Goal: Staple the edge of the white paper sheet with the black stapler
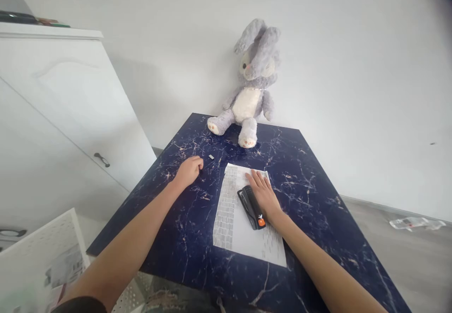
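Observation:
Printed white paper (243, 237) lies on the dark blue marbled table (183, 242). On the sheet rests a black stapler (250, 206) with an orange patch at its near end. My right hand (264, 194) is flat on the paper's right part, fingers spread, beside the stapler. Left of the paper, my left hand (189, 171) rests on the table with its fingers curled; anything inside them is hidden. A small pale metallic piece (211, 156) lies just beyond my left hand.
A grey plush rabbit (247, 103) sits at the table's far edge against the wall. At the left stand a white cabinet (70, 96) and a white perforated basket (76, 228). Clear plastic packaging (416, 223) lies on the floor at the right.

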Tool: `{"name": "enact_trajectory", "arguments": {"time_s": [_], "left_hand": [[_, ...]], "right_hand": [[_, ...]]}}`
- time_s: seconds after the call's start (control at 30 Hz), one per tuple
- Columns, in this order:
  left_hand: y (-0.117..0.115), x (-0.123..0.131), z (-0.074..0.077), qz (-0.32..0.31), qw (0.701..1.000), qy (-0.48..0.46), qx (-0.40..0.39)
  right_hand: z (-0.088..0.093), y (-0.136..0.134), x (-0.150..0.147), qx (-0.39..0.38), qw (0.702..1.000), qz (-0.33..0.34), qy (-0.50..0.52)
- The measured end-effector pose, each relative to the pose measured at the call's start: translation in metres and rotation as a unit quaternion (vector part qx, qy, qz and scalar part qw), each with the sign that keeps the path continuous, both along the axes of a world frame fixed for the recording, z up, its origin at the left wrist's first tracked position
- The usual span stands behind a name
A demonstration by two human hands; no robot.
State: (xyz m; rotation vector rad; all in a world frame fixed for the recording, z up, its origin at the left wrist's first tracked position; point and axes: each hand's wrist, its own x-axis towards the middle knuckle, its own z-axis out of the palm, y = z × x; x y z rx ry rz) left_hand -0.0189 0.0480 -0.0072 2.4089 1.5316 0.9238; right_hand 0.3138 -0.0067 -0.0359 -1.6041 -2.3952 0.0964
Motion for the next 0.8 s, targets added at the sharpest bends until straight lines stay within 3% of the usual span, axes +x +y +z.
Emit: {"name": "enact_trajectory", "arguments": {"time_s": [0.17, 0.33, 0.47, 0.57, 0.7, 0.8], "left_hand": [[-0.002, 0.015, -0.002, -0.037, 0.999, -0.009, -0.005], [-0.002, 0.011, -0.003, 0.029, 0.998, -0.053, 0.012], [-0.001, 0.005, -0.004, 0.063, 0.993, -0.097, 0.013], [-0.001, 0.002, -0.003, 0.09, 0.989, -0.117, -0.025], [-0.002, -0.003, -0.001, 0.056, 0.989, -0.124, -0.055], [-0.001, -0.006, -0.002, 0.022, 0.989, -0.13, -0.063]], "right_hand": [[0.003, 0.0, -0.028, -0.005, 1.0, 0.019, -0.01], [0.014, 0.012, -0.041, -0.001, 0.998, 0.051, -0.029], [0.038, 0.049, -0.059, -0.009, 0.998, 0.059, -0.007], [0.051, 0.084, -0.092, -0.03, 0.994, 0.097, 0.039], [0.047, 0.117, -0.147, -0.025, 0.988, 0.126, 0.086], [0.041, 0.132, -0.168, -0.027, 0.985, 0.142, 0.091]]}}
